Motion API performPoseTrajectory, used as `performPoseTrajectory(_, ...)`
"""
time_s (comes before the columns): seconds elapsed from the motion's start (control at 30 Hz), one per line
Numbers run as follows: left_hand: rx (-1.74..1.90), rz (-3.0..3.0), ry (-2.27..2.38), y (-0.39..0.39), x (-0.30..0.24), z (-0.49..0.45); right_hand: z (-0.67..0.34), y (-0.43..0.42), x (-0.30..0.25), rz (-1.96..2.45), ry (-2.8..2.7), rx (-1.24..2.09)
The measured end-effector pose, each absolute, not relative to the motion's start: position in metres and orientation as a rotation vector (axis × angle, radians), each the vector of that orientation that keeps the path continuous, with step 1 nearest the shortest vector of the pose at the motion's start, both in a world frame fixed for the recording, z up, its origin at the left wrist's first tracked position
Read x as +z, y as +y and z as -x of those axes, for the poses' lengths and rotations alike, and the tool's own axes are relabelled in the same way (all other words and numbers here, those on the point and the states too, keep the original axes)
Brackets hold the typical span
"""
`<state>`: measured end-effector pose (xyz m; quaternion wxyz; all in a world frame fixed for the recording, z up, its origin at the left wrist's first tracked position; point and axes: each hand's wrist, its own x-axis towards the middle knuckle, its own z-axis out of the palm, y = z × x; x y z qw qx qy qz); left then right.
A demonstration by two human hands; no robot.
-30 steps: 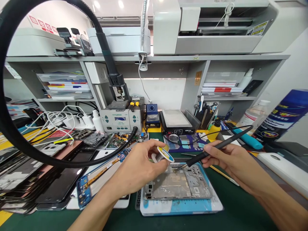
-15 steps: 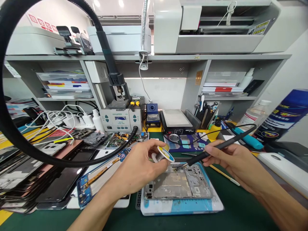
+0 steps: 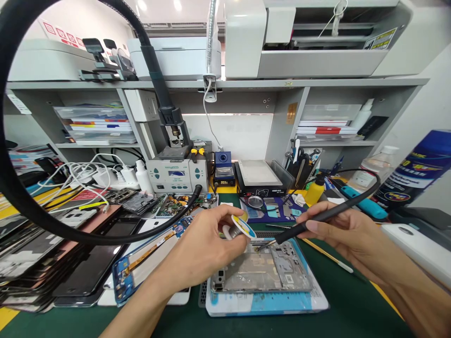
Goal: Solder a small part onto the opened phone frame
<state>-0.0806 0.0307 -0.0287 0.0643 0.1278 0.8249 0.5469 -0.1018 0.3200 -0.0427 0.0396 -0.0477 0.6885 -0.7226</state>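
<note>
My left hand [image 3: 214,251] grips a small spool of solder wire [image 3: 240,228] between thumb and fingers, above the left part of a phone frame. In my right hand [image 3: 343,230] is a black-handled soldering iron [image 3: 310,225], tilted down to the left. Its metal tip meets or nearly meets the upper middle of the grey metal phone frame [image 3: 253,272]; I cannot tell if they touch. The frame lies flat on a white and blue box-like pad [image 3: 271,304]. Whether solder wire runs from the spool to the tip is too small to see.
A thick black hose [image 3: 105,239] loops across the left side. Stacked phone parts [image 3: 59,244] and a blue phone frame [image 3: 123,277] lie at left. Behind stand a hot air station [image 3: 176,176] and a heating plate [image 3: 262,178]. Bottles and a blue can [image 3: 412,169] stand right.
My right hand and the iron's handle have shifted slightly right, with the tip staying at about the same spot. My left hand and the spool have hardly moved.
</note>
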Motion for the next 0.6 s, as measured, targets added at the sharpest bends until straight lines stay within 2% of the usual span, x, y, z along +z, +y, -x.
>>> performPoseTrajectory(0.6,1.658,-0.4,2.51,0.028,-0.03,0.079,0.101,0.336,-0.049,0.471,2.206,-2.092)
